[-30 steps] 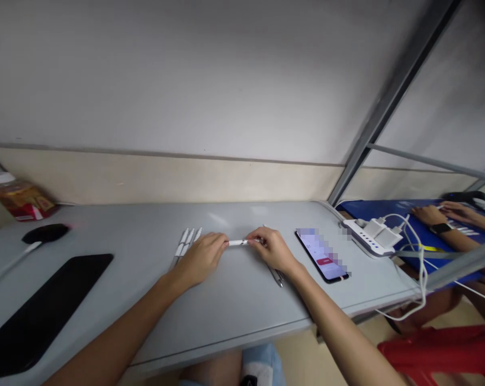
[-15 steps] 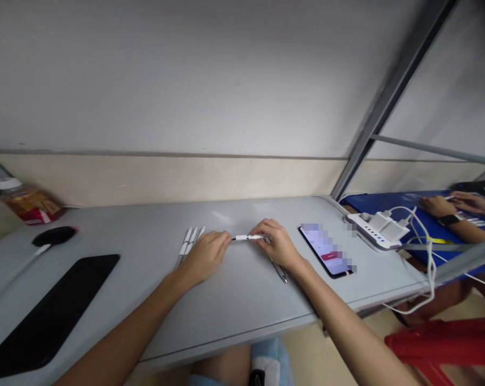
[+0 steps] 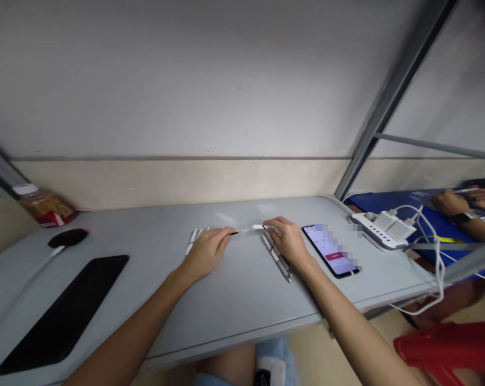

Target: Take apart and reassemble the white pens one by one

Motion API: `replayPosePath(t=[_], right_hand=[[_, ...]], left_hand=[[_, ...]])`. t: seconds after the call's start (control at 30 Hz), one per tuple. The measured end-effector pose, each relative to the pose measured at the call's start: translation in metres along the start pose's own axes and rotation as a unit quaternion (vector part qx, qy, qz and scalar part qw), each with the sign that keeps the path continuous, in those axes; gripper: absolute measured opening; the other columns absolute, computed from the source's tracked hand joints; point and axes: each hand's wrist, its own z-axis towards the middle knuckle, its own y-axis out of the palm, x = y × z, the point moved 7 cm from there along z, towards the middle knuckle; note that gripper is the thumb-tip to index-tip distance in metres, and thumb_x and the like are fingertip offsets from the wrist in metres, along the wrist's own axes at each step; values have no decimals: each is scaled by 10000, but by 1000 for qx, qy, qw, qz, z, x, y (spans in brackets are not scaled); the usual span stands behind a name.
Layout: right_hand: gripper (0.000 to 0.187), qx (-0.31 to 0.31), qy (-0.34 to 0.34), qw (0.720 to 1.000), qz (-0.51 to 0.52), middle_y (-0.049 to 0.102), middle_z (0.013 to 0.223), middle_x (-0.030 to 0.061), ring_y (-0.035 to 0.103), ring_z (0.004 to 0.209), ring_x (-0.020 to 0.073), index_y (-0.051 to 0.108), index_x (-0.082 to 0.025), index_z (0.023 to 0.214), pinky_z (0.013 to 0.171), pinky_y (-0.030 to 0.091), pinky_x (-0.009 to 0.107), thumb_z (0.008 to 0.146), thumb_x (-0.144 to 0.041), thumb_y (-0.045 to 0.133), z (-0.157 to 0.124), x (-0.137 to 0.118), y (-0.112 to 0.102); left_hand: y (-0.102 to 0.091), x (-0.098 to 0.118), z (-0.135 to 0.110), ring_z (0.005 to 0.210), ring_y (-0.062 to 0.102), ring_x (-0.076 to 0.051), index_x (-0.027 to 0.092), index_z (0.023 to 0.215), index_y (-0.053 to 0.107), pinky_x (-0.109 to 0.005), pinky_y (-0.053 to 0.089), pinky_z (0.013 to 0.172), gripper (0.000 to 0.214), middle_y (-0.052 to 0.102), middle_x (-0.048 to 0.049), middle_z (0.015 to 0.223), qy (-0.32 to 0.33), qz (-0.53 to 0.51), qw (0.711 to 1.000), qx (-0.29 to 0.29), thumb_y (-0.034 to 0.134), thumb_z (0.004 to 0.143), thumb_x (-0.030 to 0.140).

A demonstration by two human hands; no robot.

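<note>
On the table [image 3: 242, 305], left to right, lie a pad [image 3: 65, 311] with a mouse [image 3: 67, 237] and a jar [image 3: 45, 203] behind it, a pen row [image 3: 194, 244] beside the left hand [image 3: 208, 252], a pen [image 3: 246, 231] spanning both hands, loose pens [image 3: 278, 258] beside the right hand [image 3: 287, 241], a phone [image 3: 331, 251], and a power strip [image 3: 382, 229] at the right edge.

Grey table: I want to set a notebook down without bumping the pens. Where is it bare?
Bare: the near table between the two forearms, and the back strip along the wall from the mouse to the phone. Crowded: the middle, where left hand and right hand pinch a pen amid loose pens.
</note>
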Motion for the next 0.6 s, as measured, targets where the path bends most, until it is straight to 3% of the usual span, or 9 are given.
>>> replayPosePath(t=[0.37, 0.6], right_hand=[[247, -40, -90, 995, -24, 663, 1015, 77, 560, 920, 212, 695, -292, 1110, 787, 337, 350, 934, -223, 537, -6, -25, 13], [218, -55, -104, 992, 54, 704, 989, 55, 558, 888, 199, 704, -259, 1086, 823, 359, 348, 918, -230, 569, -6, -36, 11]], left_hand=[[10, 9, -1, 906, 591, -208, 211, 1057, 575, -348, 422, 820, 292, 658, -52, 973, 9, 5, 1000, -28, 313, 981, 313], [15, 10, -4, 867, 535, -197, 192, 944, 557, -348, 414, 808, 323, 604, -41, 884, 25, 1, 999, -38, 263, 996, 316]])
